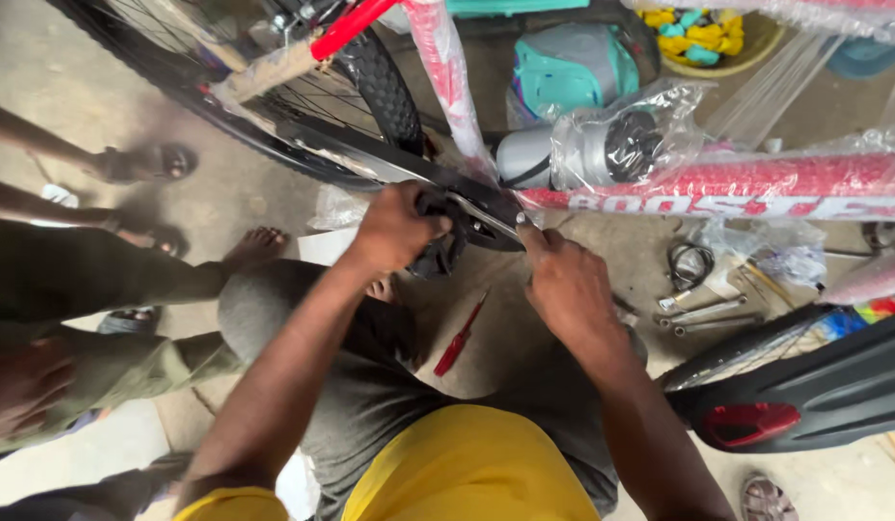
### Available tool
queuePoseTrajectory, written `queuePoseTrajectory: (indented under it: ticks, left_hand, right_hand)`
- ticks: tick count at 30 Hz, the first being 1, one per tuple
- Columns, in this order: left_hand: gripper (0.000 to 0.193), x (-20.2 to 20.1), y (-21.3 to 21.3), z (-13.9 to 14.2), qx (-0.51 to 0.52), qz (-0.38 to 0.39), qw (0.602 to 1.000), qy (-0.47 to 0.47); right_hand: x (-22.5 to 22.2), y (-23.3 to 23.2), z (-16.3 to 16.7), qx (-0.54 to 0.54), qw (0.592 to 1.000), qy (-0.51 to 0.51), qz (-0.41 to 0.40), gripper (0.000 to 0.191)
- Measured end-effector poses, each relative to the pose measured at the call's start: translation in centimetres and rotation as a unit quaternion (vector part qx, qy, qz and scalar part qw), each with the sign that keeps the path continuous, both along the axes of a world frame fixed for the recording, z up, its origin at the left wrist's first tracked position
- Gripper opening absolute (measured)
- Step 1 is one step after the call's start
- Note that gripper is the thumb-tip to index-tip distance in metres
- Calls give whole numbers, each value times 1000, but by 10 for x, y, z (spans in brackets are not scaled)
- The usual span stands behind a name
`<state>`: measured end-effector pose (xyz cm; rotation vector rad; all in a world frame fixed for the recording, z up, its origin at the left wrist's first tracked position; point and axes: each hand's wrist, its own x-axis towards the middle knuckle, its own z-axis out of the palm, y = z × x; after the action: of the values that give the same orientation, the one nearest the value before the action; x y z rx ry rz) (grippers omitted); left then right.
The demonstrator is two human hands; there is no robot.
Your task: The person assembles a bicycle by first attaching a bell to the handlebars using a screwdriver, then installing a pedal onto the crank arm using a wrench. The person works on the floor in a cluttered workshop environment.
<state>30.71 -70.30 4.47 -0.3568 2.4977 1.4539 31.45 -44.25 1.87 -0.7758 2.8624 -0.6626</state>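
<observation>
A red bicycle frame point(756, 183) wrapped in clear plastic crosses the upper right. My left hand point(394, 230) grips the black pedal point(442, 253) at the crank, fingers curled over it. My right hand point(563, 280) pinches a silver wrench point(486, 220) at the crank arm point(370, 159), close beside the left hand. The rear wheel point(302, 87) with its black tyre stands behind the crank.
A red-handled screwdriver point(459, 342) lies on the concrete floor between my knees. Two wrenches point(703, 316) and a cable coil point(688, 262) lie to the right. A black mudguard with a red reflector point(804, 396) sits at lower right. Other people's feet in sandals point(143, 164) stand at left.
</observation>
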Motion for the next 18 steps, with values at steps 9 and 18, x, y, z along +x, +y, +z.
queuePoseTrajectory:
  ticks: [9,18]
  left_hand:
    - [40,3,-14,-39,413,28,900,-135]
    - [54,7,-30,-45,419,-37,903,-87]
  right_hand:
    - [-9,-161,-145,-557,826,-31,-77,58]
    - [-1,-151,-169,-411,907,-94,-8,48]
